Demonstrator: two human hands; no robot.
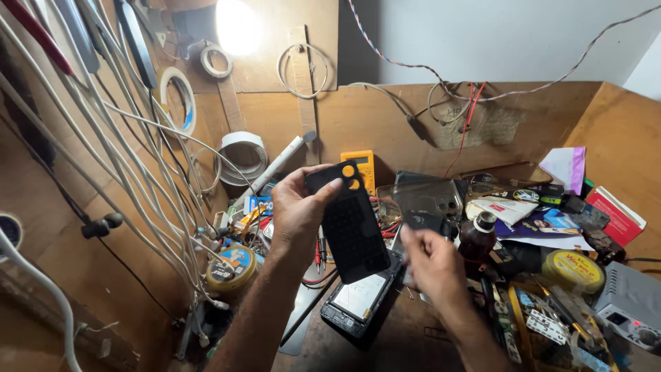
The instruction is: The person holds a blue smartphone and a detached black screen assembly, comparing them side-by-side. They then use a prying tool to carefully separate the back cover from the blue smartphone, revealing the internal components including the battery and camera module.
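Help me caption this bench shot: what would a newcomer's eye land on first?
First the black phone cover with yellow camera holes, held up at centre by the left hand; the right hand is blurred beside it. Below lies an opened phone. White cables sweep down the left, and a lamp glares above.

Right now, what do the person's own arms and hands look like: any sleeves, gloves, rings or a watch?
Both forearms are bare, with no sleeve in view. The left hand and right hand wear no gloves. No watch or ring shows; the right hand's fingers are motion-blurred, so a ring there can't be ruled out.
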